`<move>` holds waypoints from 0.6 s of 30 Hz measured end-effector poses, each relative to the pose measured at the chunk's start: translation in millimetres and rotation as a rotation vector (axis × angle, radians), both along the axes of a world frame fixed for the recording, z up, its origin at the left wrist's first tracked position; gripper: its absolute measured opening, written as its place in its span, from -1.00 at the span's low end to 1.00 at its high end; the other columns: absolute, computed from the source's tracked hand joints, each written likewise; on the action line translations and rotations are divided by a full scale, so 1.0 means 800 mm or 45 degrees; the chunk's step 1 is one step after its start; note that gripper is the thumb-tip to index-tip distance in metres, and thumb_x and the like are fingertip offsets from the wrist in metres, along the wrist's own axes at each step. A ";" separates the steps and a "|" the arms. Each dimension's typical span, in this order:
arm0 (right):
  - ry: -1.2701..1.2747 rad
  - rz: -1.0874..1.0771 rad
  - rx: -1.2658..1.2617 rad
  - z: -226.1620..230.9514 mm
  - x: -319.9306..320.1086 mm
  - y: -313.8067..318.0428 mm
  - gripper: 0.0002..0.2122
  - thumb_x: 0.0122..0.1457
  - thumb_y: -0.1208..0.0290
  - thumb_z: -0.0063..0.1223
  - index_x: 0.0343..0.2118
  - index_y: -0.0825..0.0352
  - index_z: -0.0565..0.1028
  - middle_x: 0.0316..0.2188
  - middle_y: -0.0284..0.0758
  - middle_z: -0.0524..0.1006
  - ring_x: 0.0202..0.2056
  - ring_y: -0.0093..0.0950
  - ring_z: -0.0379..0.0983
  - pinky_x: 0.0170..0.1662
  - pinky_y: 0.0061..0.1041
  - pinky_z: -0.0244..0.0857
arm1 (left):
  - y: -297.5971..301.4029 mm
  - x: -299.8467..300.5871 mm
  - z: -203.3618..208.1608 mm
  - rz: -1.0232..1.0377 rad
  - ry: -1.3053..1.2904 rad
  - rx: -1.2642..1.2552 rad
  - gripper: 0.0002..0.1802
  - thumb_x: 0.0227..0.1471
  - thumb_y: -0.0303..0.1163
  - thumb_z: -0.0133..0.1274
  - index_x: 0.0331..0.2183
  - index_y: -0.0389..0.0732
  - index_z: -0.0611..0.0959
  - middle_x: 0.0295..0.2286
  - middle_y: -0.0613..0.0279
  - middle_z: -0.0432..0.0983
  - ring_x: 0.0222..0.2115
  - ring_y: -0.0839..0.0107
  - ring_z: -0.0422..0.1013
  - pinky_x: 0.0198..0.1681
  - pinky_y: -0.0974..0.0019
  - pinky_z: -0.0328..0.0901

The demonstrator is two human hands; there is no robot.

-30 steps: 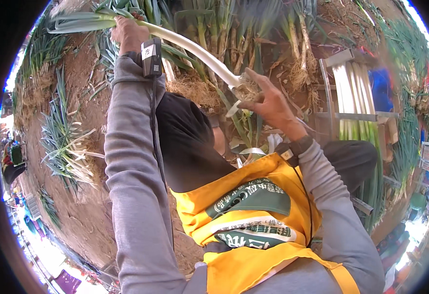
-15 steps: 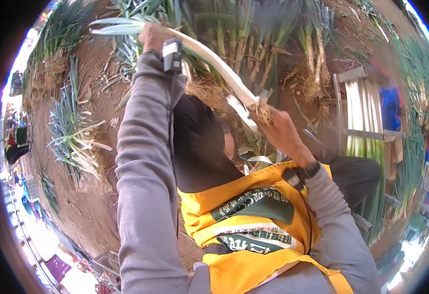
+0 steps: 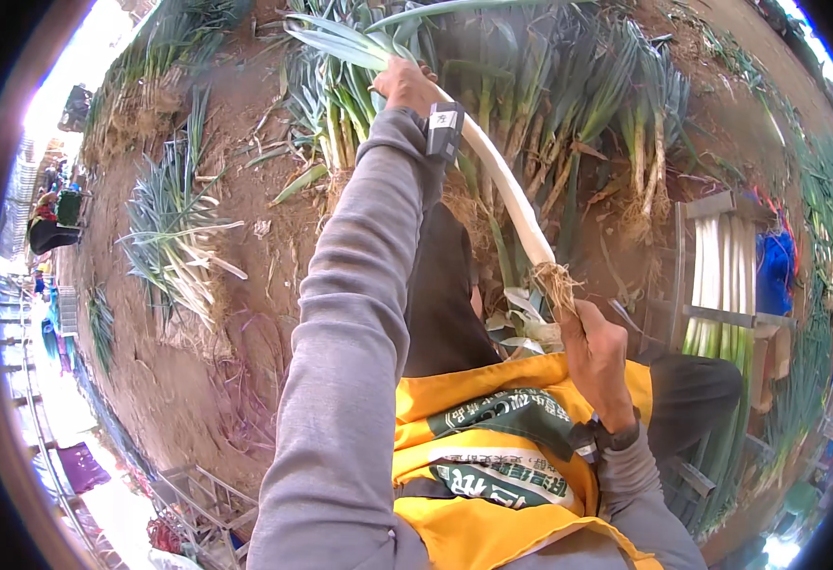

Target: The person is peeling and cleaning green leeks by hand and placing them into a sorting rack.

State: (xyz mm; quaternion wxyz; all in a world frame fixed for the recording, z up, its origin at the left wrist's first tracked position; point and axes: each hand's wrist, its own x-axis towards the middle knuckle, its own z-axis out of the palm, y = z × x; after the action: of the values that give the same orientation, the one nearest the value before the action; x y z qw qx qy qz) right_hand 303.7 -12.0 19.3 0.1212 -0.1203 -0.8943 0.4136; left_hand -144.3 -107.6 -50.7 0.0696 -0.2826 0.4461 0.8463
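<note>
My left hand (image 3: 407, 84) is closed around a long green onion (image 3: 511, 185), near where its white shaft turns into green leaves. The stalk slants down to the right across the view, its shaft smooth and bare. Its brown root tuft (image 3: 554, 281) ends just above my right hand (image 3: 595, 353). The fingers of that hand are curled closed at the root tips; what they pinch is too small or hidden to name. Pale peeled skins (image 3: 530, 323) lie beside my right hand, above the yellow apron (image 3: 521, 380).
Bunches of green onions (image 3: 549, 104) with roots lie on the brown soil ahead. A loose pile (image 3: 183, 247) lies at left. To the right, a metal rack (image 3: 678, 271) holds clean white stalks, with a blue object (image 3: 775, 271) beside it. More onions (image 3: 825, 209) line the far right.
My right hand has moved from beside the root end to just below its tips, toward my body. The white strip beside the root no longer hangs there. The head view has shifted left.
</note>
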 end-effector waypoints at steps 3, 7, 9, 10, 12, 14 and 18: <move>0.022 -0.042 0.022 0.015 0.012 0.000 -0.89 0.27 0.44 0.11 -0.31 0.38 0.51 -0.63 -0.08 0.40 -0.62 -0.09 0.38 -0.55 -0.33 0.23 | 0.009 0.013 0.026 -0.005 -0.026 0.028 -0.48 0.33 0.03 -0.23 -0.36 -0.26 0.49 -0.60 0.12 0.50 -0.72 0.25 0.39 -0.63 0.20 0.35; -0.077 -0.087 -0.018 0.025 0.027 0.002 -0.89 0.27 0.46 0.09 -0.32 0.42 0.52 -0.64 -0.15 0.40 -0.62 -0.31 0.34 -0.53 -0.42 0.23 | 0.028 0.012 0.013 -0.030 0.044 0.099 -0.60 0.32 -0.12 -0.13 -0.24 -0.32 0.48 -0.56 0.12 0.51 -0.62 0.30 0.44 -0.57 0.27 0.37; -0.152 -0.149 -0.026 0.036 0.059 0.004 -0.88 0.27 0.48 0.05 -0.30 0.44 0.53 -0.66 -0.23 0.39 -0.62 -0.57 0.32 -0.53 -0.50 0.22 | 0.022 0.001 -0.015 0.142 0.287 0.016 -0.58 0.28 -0.15 0.01 -0.15 -0.37 0.42 -0.43 0.09 0.54 -0.48 0.33 0.48 -0.45 0.37 0.41; -0.111 -0.158 -0.019 0.045 0.086 0.004 -0.87 0.27 0.47 0.04 -0.32 0.44 0.53 -0.66 -0.24 0.39 -0.62 -0.58 0.31 -0.54 -0.50 0.20 | -0.023 -0.036 -0.015 0.157 0.315 -0.007 -0.38 0.27 0.00 -0.01 -0.06 -0.46 0.40 -0.22 0.03 0.52 -0.32 0.31 0.49 -0.24 0.33 0.47; 0.011 -0.204 -0.073 0.027 0.119 0.007 -0.84 0.29 0.44 0.03 -0.36 0.44 0.52 -0.69 -0.27 0.36 -0.66 -0.57 0.26 -0.55 -0.43 0.20 | -0.145 -0.096 -0.001 0.251 0.423 -1.390 -0.55 0.32 -0.18 -0.07 0.04 -0.33 0.36 -0.37 0.06 0.51 -0.51 0.26 0.45 -0.53 0.23 0.35; -0.241 -0.526 -0.321 0.012 0.096 0.056 -0.80 0.34 0.39 0.01 -0.25 0.46 0.54 -0.66 -0.32 0.40 -0.66 -0.54 0.26 -0.57 -0.44 0.17 | -0.085 -0.081 -0.004 0.536 0.519 -0.342 -0.44 0.30 -0.13 -0.04 0.15 -0.28 0.27 -0.32 0.11 0.49 -0.47 0.27 0.42 -0.49 0.26 0.33; -0.052 -0.617 -0.203 -0.018 -0.002 0.095 -0.74 0.38 0.31 -0.06 -0.20 0.42 0.56 -0.60 -0.33 0.43 -0.57 -0.49 0.35 -0.49 -0.44 0.22 | -0.005 0.012 0.057 0.369 0.546 0.035 -0.35 0.28 -0.10 -0.01 0.25 -0.11 0.18 -0.13 0.25 0.47 -0.31 0.41 0.39 -0.32 0.26 0.36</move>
State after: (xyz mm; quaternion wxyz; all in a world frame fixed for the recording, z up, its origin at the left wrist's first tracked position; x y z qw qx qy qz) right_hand 302.0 64.3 4.7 0.1890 -0.3486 -0.8061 0.4393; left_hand -134.5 -111.4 -5.2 -0.1448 -0.1569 0.3938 0.8941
